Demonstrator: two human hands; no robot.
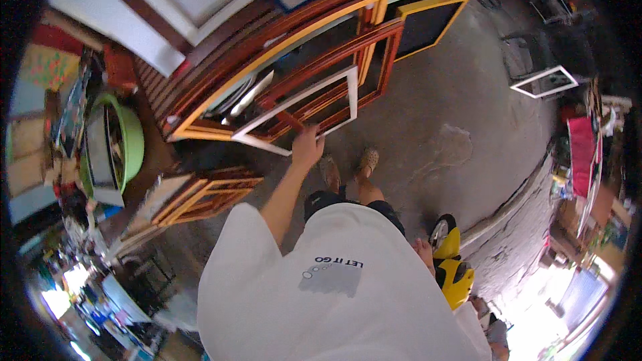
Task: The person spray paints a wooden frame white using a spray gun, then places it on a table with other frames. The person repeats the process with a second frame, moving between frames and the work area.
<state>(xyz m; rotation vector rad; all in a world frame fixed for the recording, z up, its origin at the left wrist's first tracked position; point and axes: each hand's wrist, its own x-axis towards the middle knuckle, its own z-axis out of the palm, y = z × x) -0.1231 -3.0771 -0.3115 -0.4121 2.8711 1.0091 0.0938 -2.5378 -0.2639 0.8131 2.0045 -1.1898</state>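
Observation:
My left hand (308,146) is closed on the near edge of a white rectangular picture frame (353,93). That frame is tilted in front of several larger wooden frames. Just behind it are a red-brown frame (386,70) and a wide orange-brown frame (281,31), leaning against a slatted wooden bench. Low by my right side hangs my right hand (422,252), next to a yellow wheeled vehicle (457,281). Its fingers show only in part and blurred, so whether they hold anything is unclear.
A yellow-edged dark panel (428,23) leans at the bench's far end. More wooden frames (207,197) stand at left, near a green tub (130,137). A small white frame (545,82) is off to the right. Grey concrete floor (428,113) lies ahead of my feet.

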